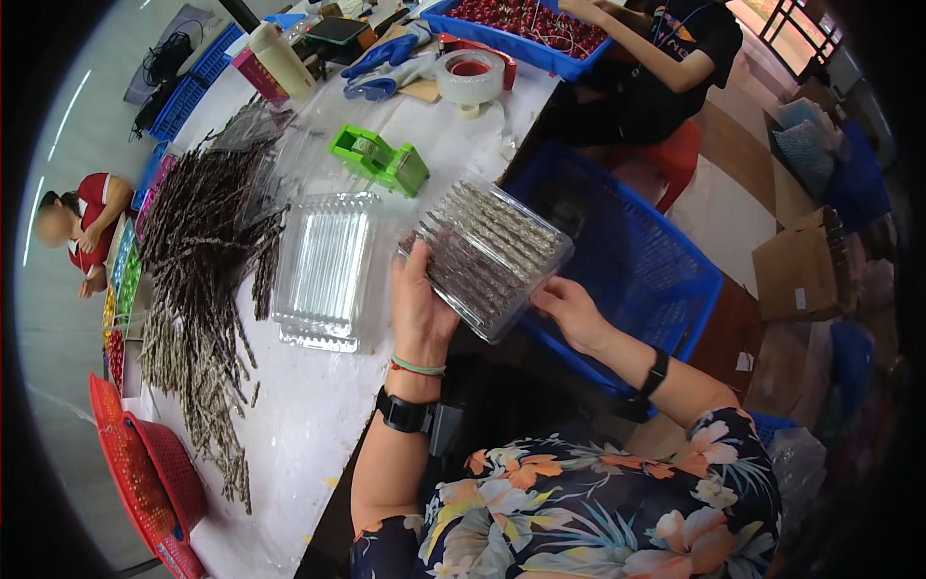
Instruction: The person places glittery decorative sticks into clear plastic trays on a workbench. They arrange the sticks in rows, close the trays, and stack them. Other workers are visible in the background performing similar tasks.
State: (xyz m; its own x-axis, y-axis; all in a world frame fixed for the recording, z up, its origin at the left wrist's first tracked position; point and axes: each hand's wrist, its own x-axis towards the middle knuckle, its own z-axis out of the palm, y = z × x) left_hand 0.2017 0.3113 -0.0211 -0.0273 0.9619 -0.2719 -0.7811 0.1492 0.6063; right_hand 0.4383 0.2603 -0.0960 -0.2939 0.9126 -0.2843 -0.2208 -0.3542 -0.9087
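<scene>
A clear plastic box (494, 253) is held up off the table's right edge, tilted. Inside it lie several dark and grey twisted strands side by side. My left hand (421, 299) grips its left side, thumb on top, the other fingers hidden beneath. At the lower right corner, my right hand (571, 311) pinches the box edge. Left of my hands, clear plastic trays (328, 270) lie stacked on the white table (289, 415). Beyond the box stands a green tape dispenser (379, 159). A large pile of similar loose strands (207, 232) spreads over the table's left part.
Below the box, right of the table, is a blue crate (666, 280). Tape rolls (470, 77) and gloves (386, 72) lie farther back. A co-worker (675, 58) sits by a blue tray (521, 29) of red pieces. Red baskets (159, 473) stand at left, a carton (801, 270) at right.
</scene>
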